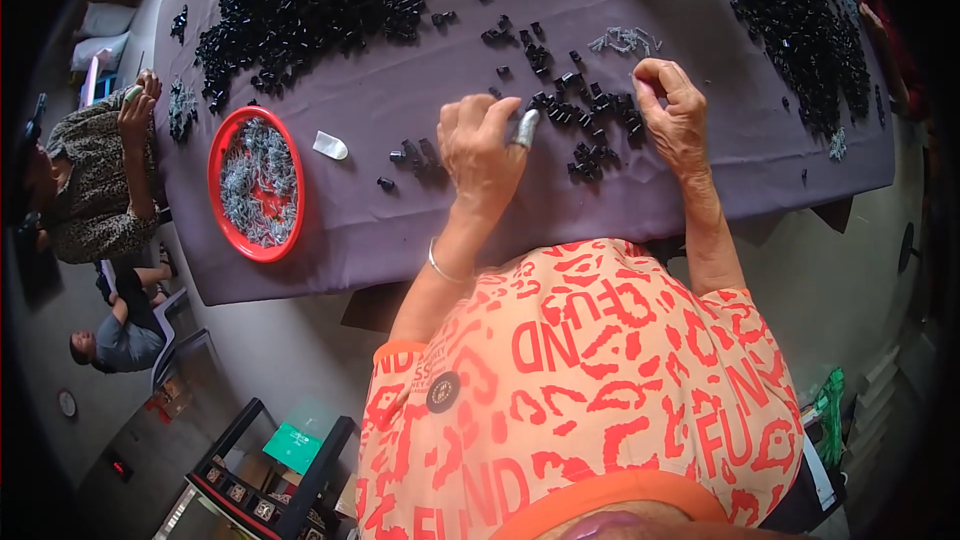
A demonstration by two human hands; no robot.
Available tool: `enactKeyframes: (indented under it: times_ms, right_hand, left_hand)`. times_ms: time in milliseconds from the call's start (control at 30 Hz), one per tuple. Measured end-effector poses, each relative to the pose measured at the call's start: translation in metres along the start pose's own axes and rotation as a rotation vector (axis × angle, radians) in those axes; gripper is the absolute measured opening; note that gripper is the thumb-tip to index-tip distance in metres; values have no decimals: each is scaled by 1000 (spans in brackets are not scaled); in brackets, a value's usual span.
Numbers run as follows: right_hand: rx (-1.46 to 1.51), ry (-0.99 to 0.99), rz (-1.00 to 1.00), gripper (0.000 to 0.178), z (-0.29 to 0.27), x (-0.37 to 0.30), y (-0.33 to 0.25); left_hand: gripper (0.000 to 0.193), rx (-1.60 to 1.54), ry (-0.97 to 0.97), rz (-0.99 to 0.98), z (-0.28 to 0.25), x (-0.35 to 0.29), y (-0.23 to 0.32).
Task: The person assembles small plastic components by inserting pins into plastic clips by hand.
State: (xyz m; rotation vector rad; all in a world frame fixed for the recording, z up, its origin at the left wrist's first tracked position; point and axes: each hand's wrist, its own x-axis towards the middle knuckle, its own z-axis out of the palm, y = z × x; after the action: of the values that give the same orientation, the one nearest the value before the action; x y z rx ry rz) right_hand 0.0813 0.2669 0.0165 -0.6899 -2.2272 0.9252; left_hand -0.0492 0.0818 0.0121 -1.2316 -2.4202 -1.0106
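Dozens of loose black parts (562, 112) lie at centre-frame, apparently spread for easy picking. The left hand (480, 148) curls beside them; the right hand (674, 112) is half-pinched near the clear pins (626, 40), likely kept within reach. Whether either grips anything, I can't tell.

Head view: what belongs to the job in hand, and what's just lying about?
Seemingly in the job:
loose black parts between left hand and right hand
silvery thumb cover
clear-grey slivers
red basket of similar slivers

Probably just lying about:
green box
green bag
white piece beside the basket (unsure)
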Motion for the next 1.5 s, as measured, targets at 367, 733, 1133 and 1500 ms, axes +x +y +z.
enactKeyframes:
  times_ms: [367,733,1133,1500]
  right_hand:
    - [182,-16,68,6,-10,-19,-16]
    - [445,-267,31,9,8,-35,-51]
    - [290,-192,-30,8,-5,-46,-50]
    - [267,-147,-3,8,-13,-42,-50]
  left_hand:
    - [22,-280,-47,-12,3,-12,9]
    - [15,-1296,-212,-808,-20,-35,18]
    - [14,-372,-119,-40,2,-36,27]
    - [10,-214,-257,-131,21,27,-10]
